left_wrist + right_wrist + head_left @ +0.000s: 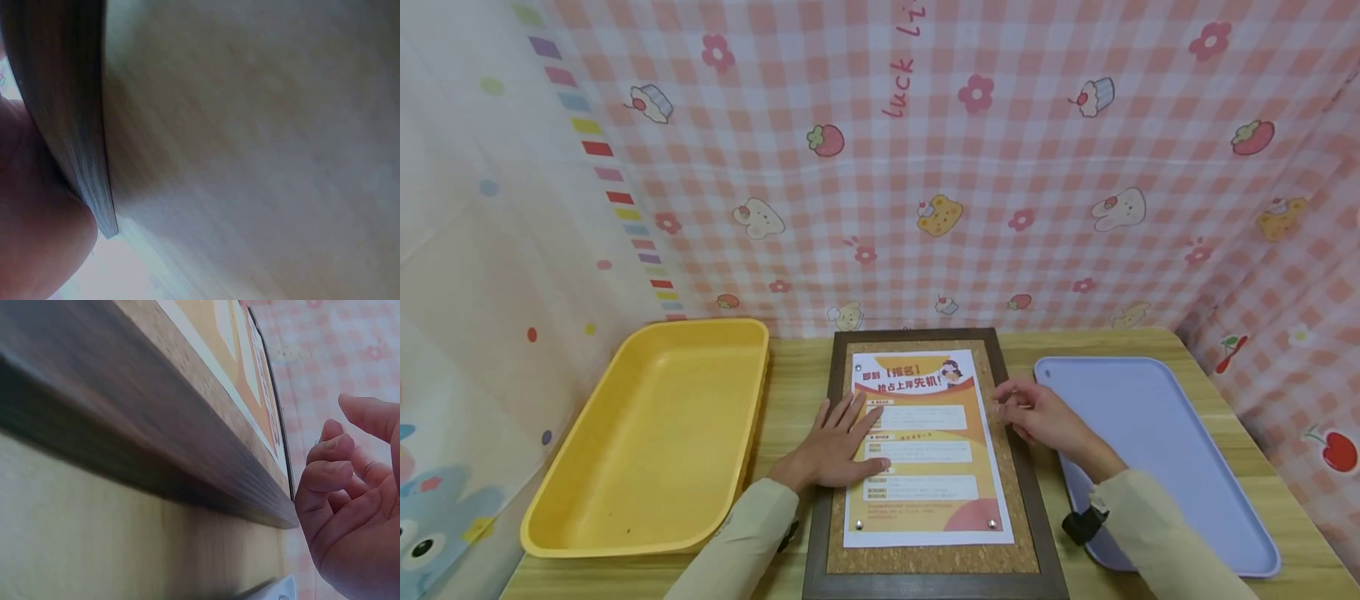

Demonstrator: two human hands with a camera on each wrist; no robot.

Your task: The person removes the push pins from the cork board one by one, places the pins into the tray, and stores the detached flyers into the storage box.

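The left hand (831,448) lies flat on the paper (925,536).
The paper runs longways up the cork board (932,561); its top right corner is up and left of the nearer right hand (1047,418), whose curled fingers seem to pinch a tiny pin (997,408). A yellow tub (662,417) with a dark speck (628,530) sits left, a purple tray (1157,442) right.
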